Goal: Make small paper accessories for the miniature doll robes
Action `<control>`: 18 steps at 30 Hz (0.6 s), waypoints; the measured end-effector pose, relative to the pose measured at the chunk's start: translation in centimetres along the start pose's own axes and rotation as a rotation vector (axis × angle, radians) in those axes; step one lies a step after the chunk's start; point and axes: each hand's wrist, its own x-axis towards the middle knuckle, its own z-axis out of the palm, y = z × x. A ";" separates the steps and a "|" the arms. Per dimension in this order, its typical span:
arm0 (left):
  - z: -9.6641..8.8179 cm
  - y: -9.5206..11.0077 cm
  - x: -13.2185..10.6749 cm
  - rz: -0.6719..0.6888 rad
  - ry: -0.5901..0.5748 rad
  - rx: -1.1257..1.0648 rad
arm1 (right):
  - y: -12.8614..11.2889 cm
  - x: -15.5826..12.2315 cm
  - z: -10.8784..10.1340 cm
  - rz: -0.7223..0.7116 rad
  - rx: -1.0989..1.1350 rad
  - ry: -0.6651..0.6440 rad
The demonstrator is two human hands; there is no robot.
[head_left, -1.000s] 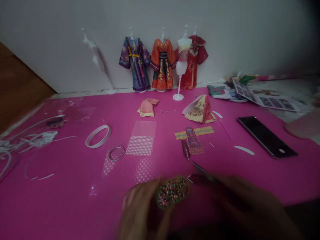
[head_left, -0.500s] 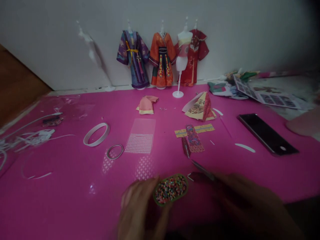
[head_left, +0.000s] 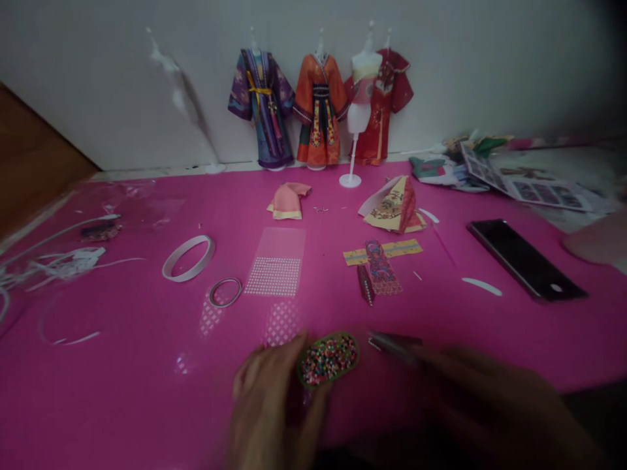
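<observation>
My left hand [head_left: 272,408] is at the near edge of the pink mat [head_left: 122,365], its fingers closed on a small green oval dish of coloured beads [head_left: 328,359]. My right hand [head_left: 484,408] is blurred and dark, closed on thin metal tweezers [head_left: 394,344] whose tips point left toward the dish. Beyond the dish lie a small patterned paper garment piece [head_left: 381,266] with a yellow strip, and a folded paper robe [head_left: 396,207].
Three dressed miniature mannequins and one white one [head_left: 358,111] stand along the wall. A black phone [head_left: 526,259] lies at the right, tape rings [head_left: 189,258] and rhinestone sticker sheets [head_left: 277,264] to the left, white cables at far left, instruction leaflets [head_left: 524,183] at back right.
The tweezers have tilted flatter, their tips lower and nearer the bead dish. The view has shifted slightly; the dish stays in my left hand.
</observation>
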 end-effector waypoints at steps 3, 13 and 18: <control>0.4 -0.4 -0.3 0.019 -0.005 0.008 | -1.0 0.7 -0.6 -0.101 0.054 -0.191; 0.8 -0.7 -0.8 -0.028 -0.032 -0.026 | -3.4 4.8 -1.6 -0.341 -0.131 -0.133; 0.8 -0.9 -0.8 -0.017 -0.058 -0.043 | -3.2 4.9 -1.8 -0.368 -0.209 -0.112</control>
